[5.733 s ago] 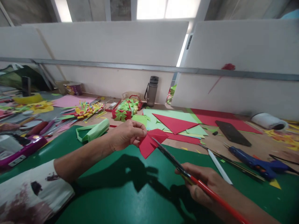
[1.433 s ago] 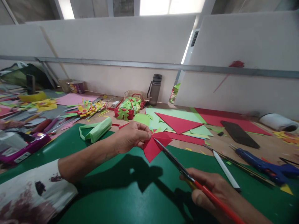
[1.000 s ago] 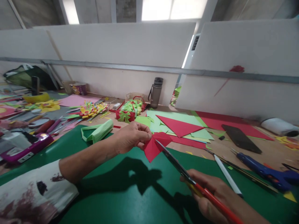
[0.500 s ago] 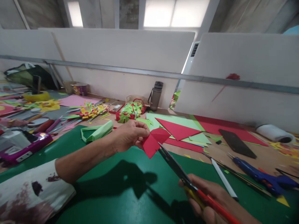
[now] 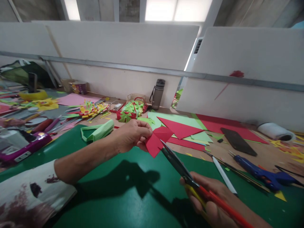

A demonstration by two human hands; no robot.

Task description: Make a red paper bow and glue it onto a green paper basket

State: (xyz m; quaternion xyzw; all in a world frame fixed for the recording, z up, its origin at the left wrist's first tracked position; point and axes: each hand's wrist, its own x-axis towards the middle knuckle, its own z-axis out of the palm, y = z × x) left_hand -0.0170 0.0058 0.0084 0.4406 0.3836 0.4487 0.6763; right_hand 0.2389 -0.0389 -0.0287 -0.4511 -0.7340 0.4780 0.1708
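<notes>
My left hand [image 5: 136, 134] pinches a small piece of red paper [image 5: 155, 146] between thumb and fingers, above the green mat [image 5: 111, 190]. A notch divides the paper's right side into two pointed parts. My right hand [image 5: 211, 193] is closed round the red and yellow handles of the scissors [image 5: 177, 163]. Their dark blades point up and left, with the tips at the notch in the red paper; I cannot tell whether they touch it. Behind the paper, a red paper triangle [image 5: 179, 128] lies on light green sheets [image 5: 200, 136].
A blue glue gun [image 5: 256, 169], a white pen-like stick [image 5: 224, 175] and a dark phone-like slab [image 5: 238, 141] lie to the right. Behind stand a grey bottle [image 5: 158, 95] and a basket of green paper pieces [image 5: 133, 109]. A folded green paper strip [image 5: 101, 130] lies left.
The whole view has shifted slightly, so the background sits a little higher. Both hands keep their holds, and the scissor tips stay close to the red paper's notch.
</notes>
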